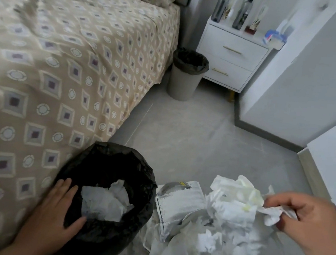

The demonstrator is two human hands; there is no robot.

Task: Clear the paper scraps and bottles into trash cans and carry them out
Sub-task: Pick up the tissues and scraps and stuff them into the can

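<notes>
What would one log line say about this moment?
step: binning paper | left hand: rests on near trash can rim | right hand: pinches paper scrap at paper pile | bottles: upright on nightstand

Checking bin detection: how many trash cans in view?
2. Black-bagged round trash can under the left hand; grey round trash can with dark liner beside white two-drawer nightstand. None visibly hidden.
</notes>
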